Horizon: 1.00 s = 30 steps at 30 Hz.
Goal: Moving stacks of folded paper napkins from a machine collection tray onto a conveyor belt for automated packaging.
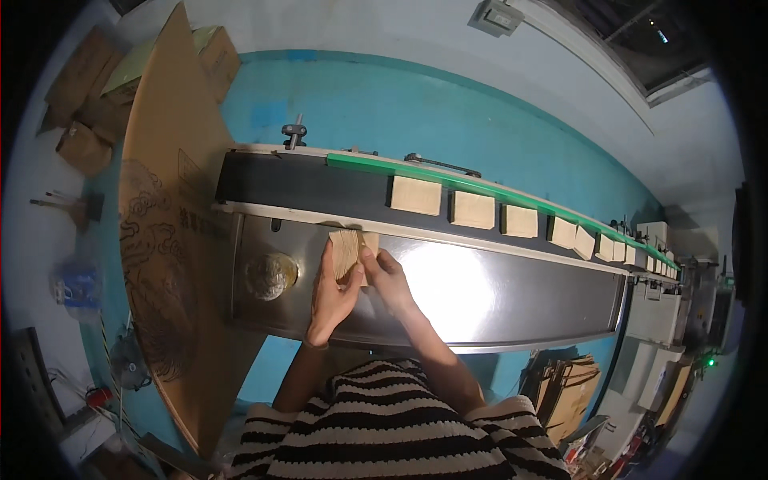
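Observation:
A thick stack of pale yellow paper sheets (345,250) is held between both hands above the steel worktop (552,292). My left hand (331,302) grips its left and lower side, with the thumb across the front. From the right, my right hand (390,282) pinches the stack's edge with the thumb and fingers, and a few sheets there fan away from the rest. Just beyond the hands runs a black conveyor belt (308,184). Several similar pale stacks, the nearest one (416,195) among them, stand in a row along it.
A green guide strip (368,165) lines the belt's far side. Left of my hands, a round shiny dish (272,276) sits on the worktop. A tall cardboard panel (172,264) rises at the left. Flattened cartons (570,390) lean below the worktop at the right.

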Each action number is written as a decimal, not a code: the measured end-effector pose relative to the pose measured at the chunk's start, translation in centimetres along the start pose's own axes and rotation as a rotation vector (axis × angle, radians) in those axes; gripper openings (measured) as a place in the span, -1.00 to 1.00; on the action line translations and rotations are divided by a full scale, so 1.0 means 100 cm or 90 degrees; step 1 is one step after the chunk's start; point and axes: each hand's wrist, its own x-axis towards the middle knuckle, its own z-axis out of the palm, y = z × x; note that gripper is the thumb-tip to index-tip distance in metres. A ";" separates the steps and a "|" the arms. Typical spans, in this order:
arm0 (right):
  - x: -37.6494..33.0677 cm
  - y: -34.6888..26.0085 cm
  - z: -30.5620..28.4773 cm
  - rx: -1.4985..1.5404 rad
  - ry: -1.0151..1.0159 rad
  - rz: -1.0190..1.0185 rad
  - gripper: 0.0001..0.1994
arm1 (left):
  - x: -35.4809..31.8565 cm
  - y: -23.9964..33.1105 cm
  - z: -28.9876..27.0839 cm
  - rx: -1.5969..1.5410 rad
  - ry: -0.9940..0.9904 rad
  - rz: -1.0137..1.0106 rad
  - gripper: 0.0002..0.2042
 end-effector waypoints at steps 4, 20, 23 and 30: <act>0.000 0.006 -0.011 -0.063 -0.038 -0.003 -0.66 | 0.004 -0.006 -0.006 -0.002 0.040 0.068 -0.32; 0.004 -0.008 0.013 -0.069 -0.017 0.014 -0.59 | 0.018 -0.013 -0.007 -0.140 0.009 -0.022 -0.52; 0.005 -0.007 0.002 -0.102 0.014 0.029 -0.59 | 0.041 -0.005 -0.014 0.032 0.040 0.068 -0.58; 0.015 -0.001 -0.028 0.129 0.152 -0.027 -0.63 | 0.067 0.001 -0.010 -0.266 -0.175 -0.057 -0.60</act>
